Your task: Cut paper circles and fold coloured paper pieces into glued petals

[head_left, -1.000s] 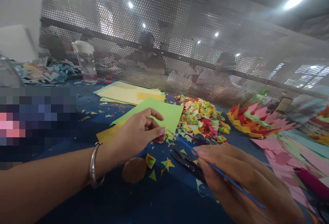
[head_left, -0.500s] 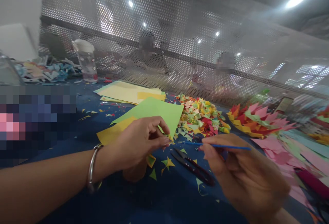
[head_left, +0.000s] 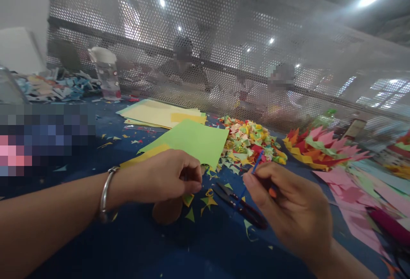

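Note:
My left hand [head_left: 169, 175], a silver bangle at its wrist, hovers over the table with thumb and fingers curled together. Whatever may be between its fingertips is hidden. In my right hand [head_left: 288, 206] a thin blue stick [head_left: 258, 162] is pinched between thumb and forefinger, slanting down to the left. Something small and orange [head_left: 272, 192] shows at that palm. Dark thread snips [head_left: 238, 205] lie under the stick's lower end. Between the hands are a small yellow paper curl [head_left: 209, 192] and a green-and-yellow paper star [head_left: 209, 201]. Green paper sheets [head_left: 192, 142] lie behind my left hand.
Beyond the sheets is a heap of folded coloured paper pieces [head_left: 246, 138]. Pointed paper work [head_left: 320, 146] and pink paper [head_left: 346, 198] are at right. A clear bottle [head_left: 107, 74] stands at back left, before a perforated metal screen [head_left: 218, 48] with people behind.
The blue stick has swung from nearly level to steeply slanted. My left hand has drawn slightly left, away from the stick. A yellow paper curl now shows below its fingertips.

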Available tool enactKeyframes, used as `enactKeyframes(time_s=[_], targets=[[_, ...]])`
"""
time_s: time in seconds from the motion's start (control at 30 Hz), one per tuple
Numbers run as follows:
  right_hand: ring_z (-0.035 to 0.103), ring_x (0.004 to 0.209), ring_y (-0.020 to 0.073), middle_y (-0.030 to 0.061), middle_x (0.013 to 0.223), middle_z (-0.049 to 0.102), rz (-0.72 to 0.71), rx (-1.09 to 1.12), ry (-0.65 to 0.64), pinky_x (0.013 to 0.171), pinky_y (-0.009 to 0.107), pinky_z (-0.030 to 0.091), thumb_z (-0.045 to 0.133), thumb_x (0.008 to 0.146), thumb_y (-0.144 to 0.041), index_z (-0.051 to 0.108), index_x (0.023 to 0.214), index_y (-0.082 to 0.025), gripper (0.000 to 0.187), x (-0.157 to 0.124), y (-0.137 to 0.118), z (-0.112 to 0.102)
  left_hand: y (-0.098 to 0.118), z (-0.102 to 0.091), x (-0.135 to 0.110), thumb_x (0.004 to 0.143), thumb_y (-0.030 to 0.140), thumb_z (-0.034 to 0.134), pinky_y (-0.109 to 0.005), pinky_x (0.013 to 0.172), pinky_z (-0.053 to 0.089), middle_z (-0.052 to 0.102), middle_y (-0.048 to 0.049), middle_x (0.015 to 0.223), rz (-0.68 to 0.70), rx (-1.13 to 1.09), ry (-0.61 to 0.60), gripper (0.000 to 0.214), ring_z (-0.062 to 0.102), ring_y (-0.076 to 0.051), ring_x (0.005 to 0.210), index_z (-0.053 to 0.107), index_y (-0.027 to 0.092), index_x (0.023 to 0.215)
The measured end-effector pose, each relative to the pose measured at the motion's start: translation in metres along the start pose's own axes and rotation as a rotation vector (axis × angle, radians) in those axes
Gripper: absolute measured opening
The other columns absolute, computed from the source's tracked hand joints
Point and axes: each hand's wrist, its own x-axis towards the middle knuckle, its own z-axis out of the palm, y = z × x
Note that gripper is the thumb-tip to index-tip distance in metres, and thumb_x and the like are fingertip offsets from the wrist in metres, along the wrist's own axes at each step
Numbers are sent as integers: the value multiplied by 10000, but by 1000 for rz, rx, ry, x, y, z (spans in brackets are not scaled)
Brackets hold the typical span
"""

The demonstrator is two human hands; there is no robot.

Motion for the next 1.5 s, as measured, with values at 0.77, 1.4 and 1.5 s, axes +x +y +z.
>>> enactKeyframes(time_s=[0.77, 1.4, 1.5], targets=[[367, 412, 94, -64, 480, 407, 326, -112, -505, 404, 214, 262, 517, 909, -375, 455, 619, -210, 339, 4, 20, 9, -3, -9, -5, 708, 186, 571, -234, 573, 382, 710, -28, 806, 59, 49, -122, 212, 617, -175, 687, 730, 226, 843], [487, 571, 100, -42, 650, 555, 279, 205, -515, 523, 212, 364, 585, 899, -238, 640, 799, -186, 126, -1, 5, 18, 16, 21, -10, 816, 152, 603, -252, 826, 461, 667, 35, 967, 291, -41, 206, 683, 642, -145, 878, 343, 358, 1413], [491, 581, 99, -41, 663, 561, 263, 204, -517, 533, 214, 366, 593, 897, -241, 651, 828, -187, 106, -1, 6, 19, 17, 22, -11, 806, 127, 589, -260, 820, 471, 669, 30, 975, 299, -74, 202, 712, 643, -146, 874, 323, 356, 1425]])
